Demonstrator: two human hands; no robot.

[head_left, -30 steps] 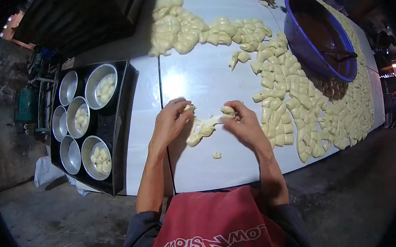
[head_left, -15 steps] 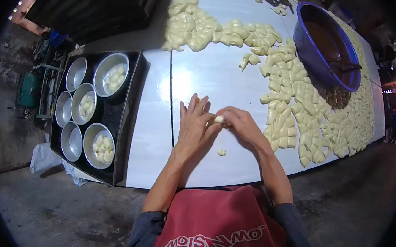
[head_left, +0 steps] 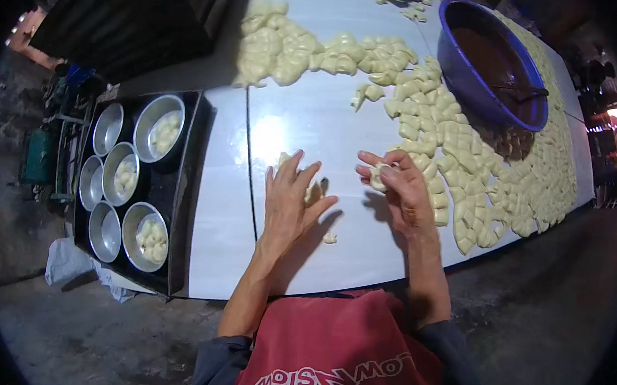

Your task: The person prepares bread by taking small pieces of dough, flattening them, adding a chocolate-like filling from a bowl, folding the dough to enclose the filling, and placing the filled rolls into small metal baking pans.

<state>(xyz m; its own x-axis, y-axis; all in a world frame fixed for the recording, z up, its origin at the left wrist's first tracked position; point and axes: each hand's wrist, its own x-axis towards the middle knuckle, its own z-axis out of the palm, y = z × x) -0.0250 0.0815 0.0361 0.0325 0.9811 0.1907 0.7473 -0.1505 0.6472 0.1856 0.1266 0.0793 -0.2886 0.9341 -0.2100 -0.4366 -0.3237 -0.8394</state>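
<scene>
Head view: a small piece of dough (head_left: 377, 177) is pinched between the thumb and fingers of the right hand (head_left: 400, 192), raised over the white table (head_left: 360, 268). The left hand (head_left: 289, 209) is held with its fingers spread wide; pale dough is partly hidden by it, and whether that dough is touched cannot be told. A dough scrap (head_left: 330, 237) is seen near the left thumb. To the left, six round pans (head_left: 105, 232) are held in a black tray (head_left: 182, 205), three with dough lumps inside. To the right, cut dough (head_left: 428, 115) is spread beside a blue bowl (head_left: 459, 78).
</scene>
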